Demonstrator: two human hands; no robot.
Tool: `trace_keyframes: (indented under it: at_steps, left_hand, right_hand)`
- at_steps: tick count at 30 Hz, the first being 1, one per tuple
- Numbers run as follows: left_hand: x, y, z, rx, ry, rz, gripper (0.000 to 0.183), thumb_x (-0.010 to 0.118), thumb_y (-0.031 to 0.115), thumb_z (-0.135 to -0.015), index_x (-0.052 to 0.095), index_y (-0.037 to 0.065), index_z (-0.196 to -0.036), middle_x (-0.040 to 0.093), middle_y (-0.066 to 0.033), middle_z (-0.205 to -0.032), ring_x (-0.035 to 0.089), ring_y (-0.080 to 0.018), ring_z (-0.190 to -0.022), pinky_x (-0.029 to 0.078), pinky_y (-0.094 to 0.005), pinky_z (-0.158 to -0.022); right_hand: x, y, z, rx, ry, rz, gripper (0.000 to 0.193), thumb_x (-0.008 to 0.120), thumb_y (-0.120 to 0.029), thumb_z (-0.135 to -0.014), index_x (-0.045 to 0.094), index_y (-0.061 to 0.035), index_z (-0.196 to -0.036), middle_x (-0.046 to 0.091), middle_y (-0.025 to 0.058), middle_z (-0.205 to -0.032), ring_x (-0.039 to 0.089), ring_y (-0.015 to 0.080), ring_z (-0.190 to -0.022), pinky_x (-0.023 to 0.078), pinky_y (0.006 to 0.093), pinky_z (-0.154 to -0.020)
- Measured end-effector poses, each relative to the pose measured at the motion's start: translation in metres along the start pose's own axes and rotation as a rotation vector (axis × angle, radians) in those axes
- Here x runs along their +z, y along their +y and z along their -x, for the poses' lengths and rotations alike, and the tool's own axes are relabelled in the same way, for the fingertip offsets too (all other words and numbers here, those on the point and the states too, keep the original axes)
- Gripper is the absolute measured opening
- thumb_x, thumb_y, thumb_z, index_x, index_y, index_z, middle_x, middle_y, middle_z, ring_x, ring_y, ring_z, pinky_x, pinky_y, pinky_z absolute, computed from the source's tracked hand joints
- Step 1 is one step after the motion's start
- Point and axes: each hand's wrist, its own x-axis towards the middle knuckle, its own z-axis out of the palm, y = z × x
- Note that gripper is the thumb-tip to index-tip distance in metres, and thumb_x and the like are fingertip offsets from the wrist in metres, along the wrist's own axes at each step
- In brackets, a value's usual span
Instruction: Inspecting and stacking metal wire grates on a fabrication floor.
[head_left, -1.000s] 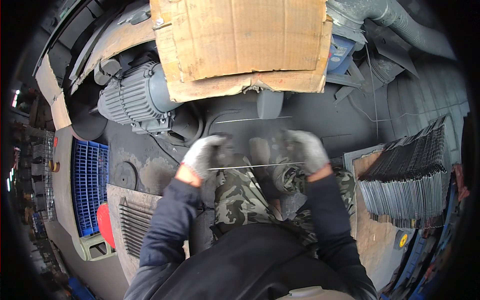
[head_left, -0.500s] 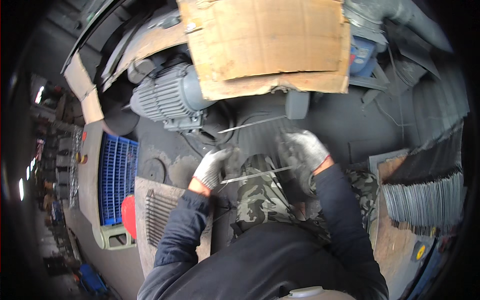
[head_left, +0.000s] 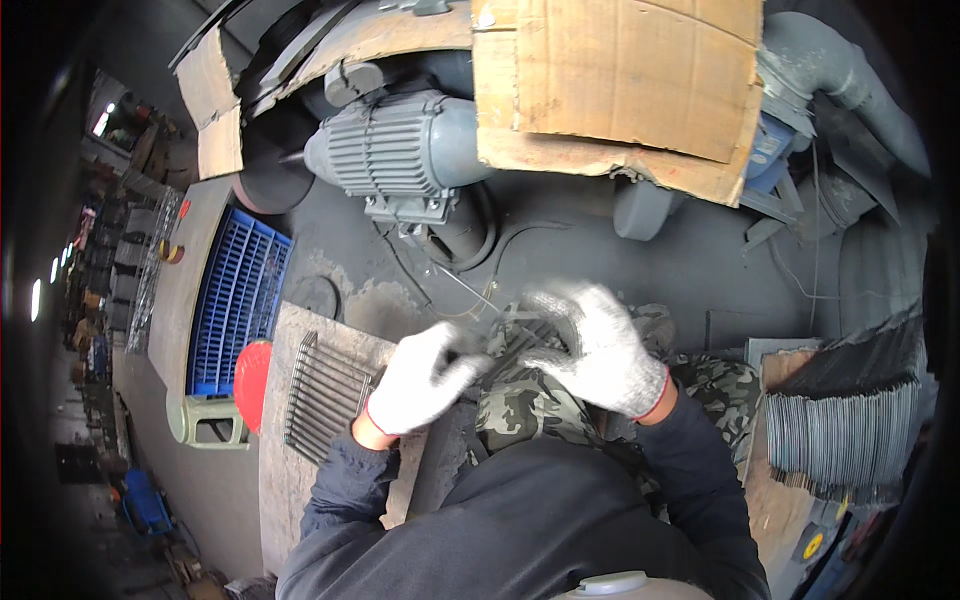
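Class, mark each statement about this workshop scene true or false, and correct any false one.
1. The left hand and the right hand both wear gloves. True.
2. The blue grid stands on the person's right. False: the blue grid is on the left.
3. The grey motor has a ribbed casing. True.
4. The trousers are plain red. False: the trousers have a camouflage pattern.
5. A dense metal stack is on the person's right. True.
6. Both sleeves are white. False: the sleeves are dark.
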Motion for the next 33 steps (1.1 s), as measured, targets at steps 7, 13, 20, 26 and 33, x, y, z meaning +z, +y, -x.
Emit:
trace_keyframes:
  at_steps: [7,13,20,26,33]
  left_hand:
    - [0.065,0.003,-0.043,-0.077,0.744,0.357,0.093,0.092,0.009,-0.079,0.040,0.000,-0.156,0.048,-0.0216,-0.152,0.050,-0.0301,-0.138,0.043,-0.0423,-0.117]
    - [0.122,0.017,-0.069,-0.404,0.409,1.100,0.098,0.081,0.024,-0.097,0.018,0.002,-0.168,0.033,-0.0220,-0.167,0.040,-0.0335,-0.151,0.040,-0.0436,-0.121]
    - [0.180,0.015,-0.071,-0.537,0.387,1.165,0.104,0.083,0.024,-0.095,0.014,0.006,-0.171,0.033,-0.0212,-0.167,0.041,-0.0291,-0.147,0.038,-0.0425,-0.121]
    - [0.217,0.014,-0.062,-0.710,0.160,1.473,0.074,0.076,0.015,-0.100,0.034,0.016,-0.161,0.061,-0.0140,-0.137,0.068,-0.0268,-0.114,0.061,-0.0418,-0.092]
    - [0.210,-0.005,-0.101,-0.453,0.248,0.966,0.016,0.069,0.009,-0.105,0.061,0.003,-0.117,0.069,-0.0023,-0.085,0.064,-0.0103,-0.067,0.054,-0.0266,-0.061]
  right_hand:
    - [0.002,0.022,0.059,0.656,0.807,-1.048,0.025,0.071,0.000,-0.100,0.065,-0.0019,-0.124,0.075,0.0132,-0.121,0.072,0.0225,-0.114,0.057,0.0388,-0.101]
    - [0.027,0.017,0.108,0.636,1.008,-1.344,0.034,0.060,0.000,-0.106,0.055,0.0013,-0.140,0.063,0.0216,-0.140,0.067,0.0412,-0.124,0.055,0.0588,-0.109]
    - [0.037,0.039,0.147,0.963,1.190,-1.306,0.037,0.063,-0.008,-0.108,0.057,-0.0017,-0.143,0.068,0.0164,-0.131,0.072,0.0338,-0.114,0.060,0.0545,-0.102]
    - [0.028,0.042,0.147,1.040,1.232,-1.430,0.033,0.062,-0.006,-0.108,0.060,-0.0035,-0.140,0.069,0.0147,-0.131,0.073,0.0287,-0.111,0.062,0.0465,-0.099]
    - [0.032,0.087,0.198,1.081,1.153,-0.849,0.047,0.066,-0.010,-0.105,0.054,-0.0015,-0.149,0.069,0.0139,-0.132,0.071,0.0284,-0.112,0.058,0.0406,-0.099]
